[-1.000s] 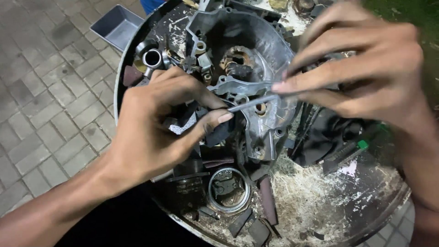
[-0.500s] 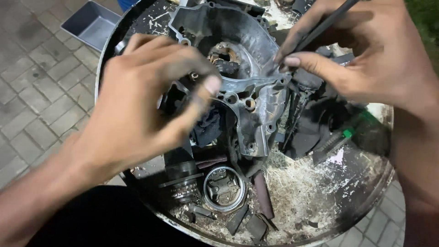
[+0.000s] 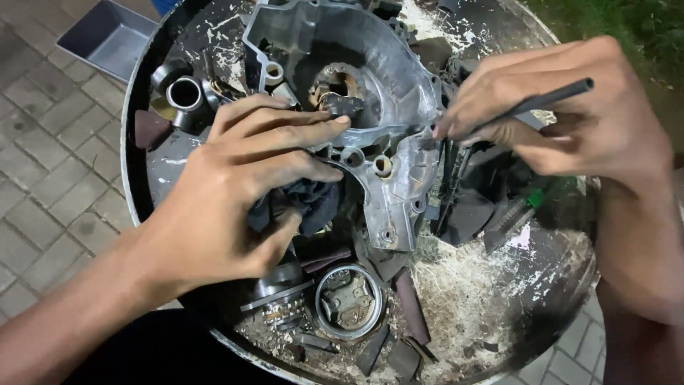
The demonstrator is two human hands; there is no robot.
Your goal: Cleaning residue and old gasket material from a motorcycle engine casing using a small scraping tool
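— What's the ground here?
— Grey paving bricks (image 3: pixel 43 178), with a grey tray (image 3: pixel 107 36) at ten o'clock and a round metal drum top (image 3: pixel 153 178) carrying the parts.
— And the left hand?
— The left hand (image 3: pixel 235 192) lies at nine o'clock, fingers spread flat on the aluminium engine casing (image 3: pixel 399 107), thumb curled onto a dark rag (image 3: pixel 306 203).
— The right?
— At three o'clock the right hand (image 3: pixel 570 121) pinches a thin dark rod (image 3: pixel 541 103), its fingertips touching the casing's edge.
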